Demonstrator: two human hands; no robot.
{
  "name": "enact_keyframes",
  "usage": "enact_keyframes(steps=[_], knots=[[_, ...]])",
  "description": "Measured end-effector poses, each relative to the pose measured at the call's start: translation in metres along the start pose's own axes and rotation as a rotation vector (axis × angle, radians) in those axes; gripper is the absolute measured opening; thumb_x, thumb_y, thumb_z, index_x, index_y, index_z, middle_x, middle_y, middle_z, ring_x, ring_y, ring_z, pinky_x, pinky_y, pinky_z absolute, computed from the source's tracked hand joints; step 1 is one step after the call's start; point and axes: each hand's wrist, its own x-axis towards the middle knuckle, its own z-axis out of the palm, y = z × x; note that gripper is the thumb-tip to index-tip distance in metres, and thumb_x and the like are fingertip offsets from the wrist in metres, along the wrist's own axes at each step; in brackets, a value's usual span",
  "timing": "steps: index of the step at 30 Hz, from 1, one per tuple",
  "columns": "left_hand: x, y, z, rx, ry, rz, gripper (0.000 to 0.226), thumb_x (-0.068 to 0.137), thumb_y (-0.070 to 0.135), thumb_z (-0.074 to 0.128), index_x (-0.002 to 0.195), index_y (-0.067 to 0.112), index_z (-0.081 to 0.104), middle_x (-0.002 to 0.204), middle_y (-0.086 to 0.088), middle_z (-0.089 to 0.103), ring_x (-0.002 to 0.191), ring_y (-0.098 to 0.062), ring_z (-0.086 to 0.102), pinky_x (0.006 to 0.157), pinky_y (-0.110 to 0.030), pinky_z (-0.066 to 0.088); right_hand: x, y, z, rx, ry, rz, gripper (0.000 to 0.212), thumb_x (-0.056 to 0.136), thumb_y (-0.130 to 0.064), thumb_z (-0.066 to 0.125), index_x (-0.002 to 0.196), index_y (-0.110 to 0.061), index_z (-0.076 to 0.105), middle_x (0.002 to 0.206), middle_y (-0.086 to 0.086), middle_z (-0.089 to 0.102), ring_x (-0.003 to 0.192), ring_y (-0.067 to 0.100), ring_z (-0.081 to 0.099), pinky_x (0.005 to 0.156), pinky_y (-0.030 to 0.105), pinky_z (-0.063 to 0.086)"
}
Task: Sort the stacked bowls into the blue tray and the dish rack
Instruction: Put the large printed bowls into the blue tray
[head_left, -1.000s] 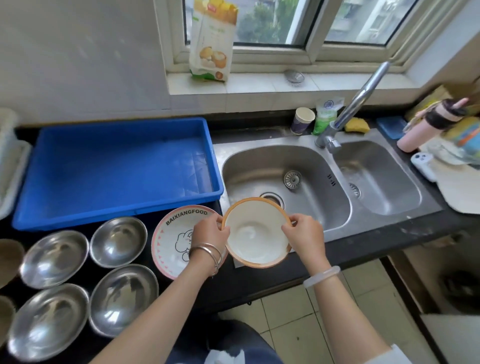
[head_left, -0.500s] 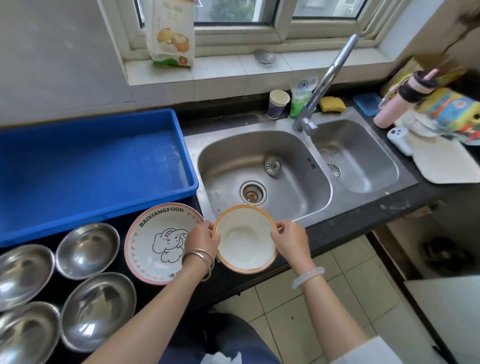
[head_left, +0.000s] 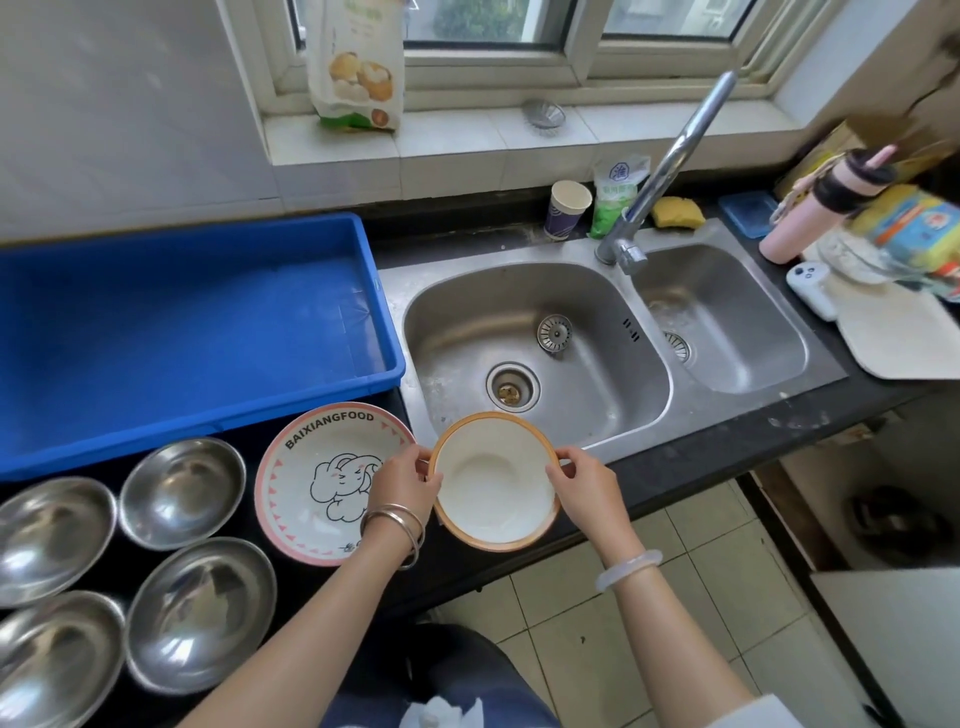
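Item: orange-rimmed bowl, pinched at opposite rims by my left hand and right hand, seemingly clear of the tabletop for carrying to the blue tray.

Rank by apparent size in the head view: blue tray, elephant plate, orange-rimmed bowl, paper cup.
1. blue tray, by far the largest.
2. elephant plate.
3. orange-rimmed bowl, held between left hand and right hand; being lifted nearer the camera may enlarge it.
4. paper cup, farthest away.
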Motion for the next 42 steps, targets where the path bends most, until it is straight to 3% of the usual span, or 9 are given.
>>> enact_keyframes(steps=[7,12,15,21,26,30,34,40,42], knots=[[-0.003,-0.012,-0.032,-0.075,0.161,-0.032,0.023,0.084,0.012,0.061,0.107,0.015,0.064,0.109,-0.005,0.066,0.09,-0.015,0.057,0.076,-0.026,0.046,0.001,-0.03,-0.006,0.074,0.089,-0.076,0.025,0.095,-0.027,0.051,0.114,-0.017,0.063,0.107,-0.001,0.067,0.096,0.011,0.057,0.076,0.024,0.04],[-0.007,-0.036,-0.062,-0.035,0.37,-0.181,0.032,0.08,0.011,0.064,0.111,0.017,0.062,0.127,-0.013,0.051,0.119,-0.031,0.046,0.103,-0.04,0.036,0.014,-0.084,0.03,-0.06,-0.059,-0.319,0.027,0.096,-0.026,0.048,0.117,-0.019,0.064,0.114,-0.003,0.068,0.104,0.01,0.059,0.083,0.021,0.041],[-0.012,-0.049,-0.073,-0.093,0.43,-0.281,0.045,0.078,0.007,0.065,0.121,0.014,0.056,0.134,-0.016,0.042,0.123,-0.033,0.043,0.109,-0.041,0.032,0.022,-0.11,0.064,-0.246,-0.193,-0.39,0.034,0.097,-0.029,0.044,0.126,-0.018,0.058,0.121,0.003,0.066,0.109,0.018,0.061,0.087,0.029,0.046],[-0.009,-0.063,-0.078,-0.211,0.323,-0.443,0.07,0.08,0.004,0.062,0.141,0.009,0.029,0.141,-0.021,0.036,0.125,-0.037,0.044,0.105,-0.047,0.039,0.039,-0.141,0.104,-0.562,-0.313,-0.47,0.03,0.097,-0.031,0.041,0.106,-0.013,0.063,0.094,0.009,0.069,0.086,0.029,0.064,0.078,0.045,0.055],[-0.007,-0.072,-0.079,-0.281,0.314,-0.477,0.037,0.08,-0.001,0.056,0.116,0.004,0.049,0.118,-0.017,0.059,0.108,-0.034,0.056,0.089,-0.039,0.047,0.048,-0.146,0.117,-0.526,-0.349,-0.499,0.019,0.094,-0.022,0.046,0.091,-0.011,0.061,0.083,0.007,0.067,0.075,0.025,0.063,0.068,0.038,0.055],[-0.005,-0.078,-0.084,-0.289,0.342,-0.455,0.037,0.079,-0.004,0.048,0.113,0.009,0.055,0.107,-0.012,0.064,0.091,-0.028,0.057,0.074,-0.032,0.046,0.052,-0.145,0.116,-0.479,-0.35,-0.53,0.014,0.093,-0.02,0.054,0.097,-0.013,0.066,0.087,0.005,0.068,0.078,0.023,0.062,0.071,0.037,0.054],[-0.007,-0.083,-0.099,-0.37,0.411,-0.456,0.038,0.081,-0.005,0.046,0.113,0.012,0.058,0.101,-0.006,0.066,0.083,-0.023,0.059,0.07,-0.032,0.049,0.051,-0.153,0.106,-0.364,-0.345,-0.523,0.016,0.092,-0.021,0.058,0.1,-0.013,0.068,0.08,-0.002,0.063,0.071,0.018,0.06,0.063,0.029,0.053],[0.0,-0.085,-0.147,-0.547,0.517,-0.412,0.022,0.081,0.005,0.057,0.1,0.012,0.067,0.091,0.0,0.067,0.074,-0.011,0.061,0.063,-0.02,0.048,0.051,-0.189,0.093,-0.161,-0.396,-0.439,0.008,0.087,-0.018,0.062,0.09,-0.022,0.069,0.079,0.002,0.071,0.068,0.024,0.071,0.065,0.044,0.061],[0.007,-0.086,-0.166,-0.599,0.537,-0.408,0.016,0.08,0.013,0.062,0.095,0.014,0.068,0.09,-0.001,0.069,0.078,-0.015,0.065,0.069,-0.026,0.053,0.051,-0.207,0.095,-0.094,-0.371,-0.435,0.008,0.085,-0.017,0.064,0.084,-0.024,0.068,0.072,-0.003,0.067,0.063,0.023,0.071,0.062,0.044,0.061]])
